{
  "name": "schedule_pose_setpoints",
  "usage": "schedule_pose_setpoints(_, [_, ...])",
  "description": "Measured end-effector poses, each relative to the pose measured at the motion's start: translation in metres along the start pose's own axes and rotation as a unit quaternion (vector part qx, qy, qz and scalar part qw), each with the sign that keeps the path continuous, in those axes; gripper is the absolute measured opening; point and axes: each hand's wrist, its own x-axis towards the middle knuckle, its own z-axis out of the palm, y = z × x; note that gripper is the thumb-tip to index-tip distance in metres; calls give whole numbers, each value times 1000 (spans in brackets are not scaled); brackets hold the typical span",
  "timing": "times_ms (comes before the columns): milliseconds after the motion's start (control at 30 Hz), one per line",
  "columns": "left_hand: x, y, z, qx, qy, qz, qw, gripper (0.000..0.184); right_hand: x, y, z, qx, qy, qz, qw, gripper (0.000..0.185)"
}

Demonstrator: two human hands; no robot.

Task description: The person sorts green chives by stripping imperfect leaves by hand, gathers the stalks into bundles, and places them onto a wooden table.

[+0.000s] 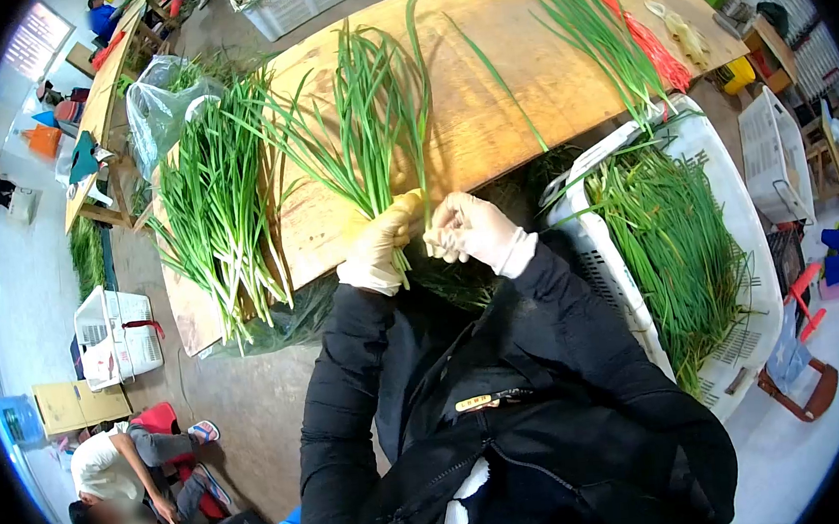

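My gloved left hand (377, 244) is closed around the lower stalks of a bunch of Chinese chives (362, 138), whose leaves fan out across the wooden table. Close beside it, my gloved right hand (476, 230) pinches the base of a separate chive stalk (423, 153), its leaf reaching up past the bunch. A larger pile of chives (222, 189) lies to the left, pale ends hanging over the table's front edge. Some loose chives (599, 41) rest at the right end, and a single leaf (498, 73) lies between.
On my right, a white plastic crate (748, 236) holds many chives. Red ties (643, 37) and a pale glove (679, 33) lie on the wooden table (479, 21). A clear plastic bag (156, 110) is at the left. A person (126, 472) sits at lower left.
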Motion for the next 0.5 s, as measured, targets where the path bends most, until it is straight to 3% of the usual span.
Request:
schedule_pose_setpoints(67, [6,-13,-8,30,18,-23,999,13,8,0,4,-79,64,53,993,33])
schedule_pose_setpoints(133, [7,-21,-4,43,66,14,997,19,14,11,3,-129,98,43,986,32])
schedule_pose_setpoints(200, [4,-20,-12,18,49,0,999,20,16,21,-1,-196,137,30,971,23])
schedule_pose_setpoints(333, [-16,-12,-30,9,141,38,989,26,2,23,-7,-61,150,-32,986,8])
schedule_pose_setpoints(400, [-22,-9,-43,-48,118,11,992,30,-6,18,-6,-147,116,30,982,8])
schedule_pose_setpoints(467, [-26,-12,-55,-120,78,12,990,35,1,27,1,-209,17,84,974,13])
schedule_pose_setpoints(500, [-28,-12,-56,-116,74,13,990,35,6,28,8,-159,-8,64,985,20])
